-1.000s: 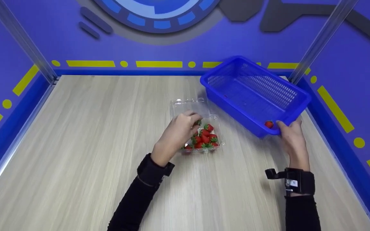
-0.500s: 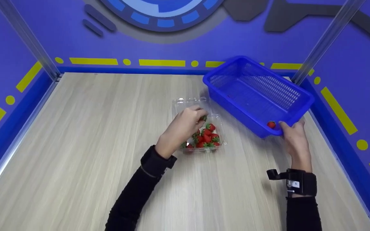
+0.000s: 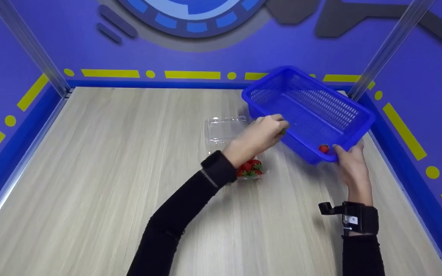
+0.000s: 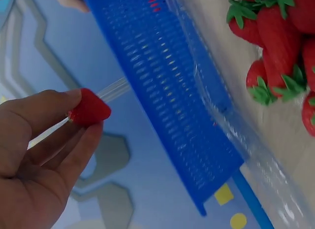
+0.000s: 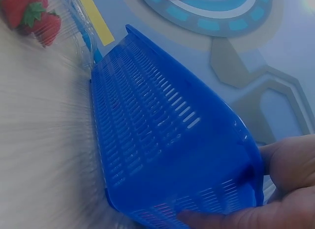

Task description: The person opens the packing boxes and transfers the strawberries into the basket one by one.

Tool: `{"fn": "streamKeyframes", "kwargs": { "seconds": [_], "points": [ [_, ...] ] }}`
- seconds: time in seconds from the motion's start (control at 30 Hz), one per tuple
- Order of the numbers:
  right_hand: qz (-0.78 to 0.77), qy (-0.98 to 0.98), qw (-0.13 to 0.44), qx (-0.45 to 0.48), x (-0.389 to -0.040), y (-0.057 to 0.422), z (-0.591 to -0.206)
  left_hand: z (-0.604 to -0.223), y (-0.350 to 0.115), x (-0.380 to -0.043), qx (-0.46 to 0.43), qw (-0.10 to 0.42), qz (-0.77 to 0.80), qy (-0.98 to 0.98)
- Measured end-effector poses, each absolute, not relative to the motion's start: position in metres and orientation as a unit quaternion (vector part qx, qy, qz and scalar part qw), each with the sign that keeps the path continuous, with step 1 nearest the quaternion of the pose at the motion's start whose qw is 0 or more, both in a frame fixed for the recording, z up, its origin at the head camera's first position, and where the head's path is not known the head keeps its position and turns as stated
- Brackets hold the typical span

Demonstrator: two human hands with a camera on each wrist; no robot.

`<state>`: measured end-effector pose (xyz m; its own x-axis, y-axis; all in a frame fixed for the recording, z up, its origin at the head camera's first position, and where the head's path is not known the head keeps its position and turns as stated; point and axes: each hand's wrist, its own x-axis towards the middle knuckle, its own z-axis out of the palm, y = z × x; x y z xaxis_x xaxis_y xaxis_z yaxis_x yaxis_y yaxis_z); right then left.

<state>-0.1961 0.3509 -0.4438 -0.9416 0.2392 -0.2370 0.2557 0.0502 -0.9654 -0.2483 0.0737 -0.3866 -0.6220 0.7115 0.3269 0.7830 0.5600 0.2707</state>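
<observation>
A red strawberry [image 4: 90, 109] is pinched between the thumb and fingers of my left hand [image 3: 261, 134], which hovers by the near left rim of the blue basket [image 3: 301, 147]. In the left wrist view the basket's slotted side stands beyond that berry. My right hand [image 3: 353, 168] grips the basket's near right corner, thumb over the rim. One strawberry [image 3: 324, 148] lies inside the basket near that thumb. Several strawberries [image 3: 249, 168] sit in the clear plastic clamshell [image 3: 225, 128], partly hidden under my left forearm; its lid lies folded back.
The wooden table [image 3: 129, 161] spreads to the left and front. A blue back wall [image 3: 190, 61] with yellow marks stands behind the basket, and a right side wall [image 3: 428, 126] rises close to it.
My left hand has lifted from the clamshell with a strawberry and moved right to the basket's rim. The right hand keeps its hold on the basket, which stays in place.
</observation>
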Motion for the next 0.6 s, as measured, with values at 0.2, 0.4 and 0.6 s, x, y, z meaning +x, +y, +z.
{"fn": "streamKeyframes", "kwargs": {
  "seconds": [0.2,0.4,0.6],
  "points": [
    [-0.683,0.711,0.002,0.166,-0.197,0.349,-0.443,-0.393,0.110,-0.256,-0.424,0.121,-0.191,-0.877],
    [-0.691,0.704,0.007,0.163,-0.196,0.348,-0.446,-0.408,0.134,-0.264,-0.422,0.136,-0.184,-0.877],
    [-0.691,0.705,-0.001,0.159,-0.195,0.349,-0.444,-0.417,0.146,-0.271,-0.419,0.130,-0.187,-0.879]
  ]
}}
